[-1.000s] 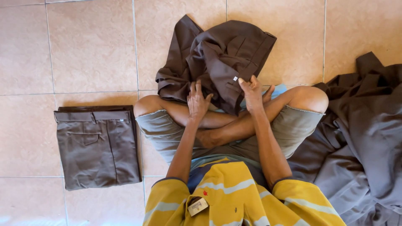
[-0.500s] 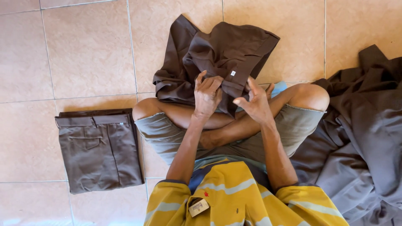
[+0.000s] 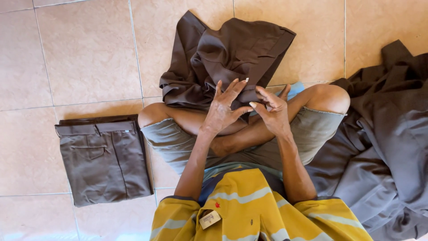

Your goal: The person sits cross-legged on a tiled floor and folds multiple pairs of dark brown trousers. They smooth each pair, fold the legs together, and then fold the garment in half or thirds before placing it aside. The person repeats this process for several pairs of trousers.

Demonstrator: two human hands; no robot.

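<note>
1. Dark brown garment (image 3: 232, 58): crumpled, creased, waistband edge toward the upper right, lying on the tiled floor (image 3: 89, 53) near its top edge, lower hem draped over the crossed legs (image 3: 200, 125).
2. Left hand (image 3: 225, 109): fingers spread apart, palm down on the lower hem of the garment, thumb pinching fabric toward the other hand.
3. Right hand (image 3: 273, 111): fingers curled together, fingertips gripping the same hem just beside the left thumb; both hands touching at the fabric.
4. Grey-green shorts (image 3: 178, 143) over bent knees, a strip of light blue showing behind the right knee.
5. Yellow striped shirt (image 3: 249, 209) at the bottom edge of the view, with a small tan rectangular tag (image 3: 209, 218) and a tiny red mark beside it.
6. Folded brown trousers (image 3: 104, 158): neat, flat, waistband up, back pocket visible, on the floor toward the left edge, well apart from the hands.
7. Heap of grey-brown cloth (image 3: 388, 147): loose, rumpled, along the right edge of the floor, touching the right thigh.
</note>
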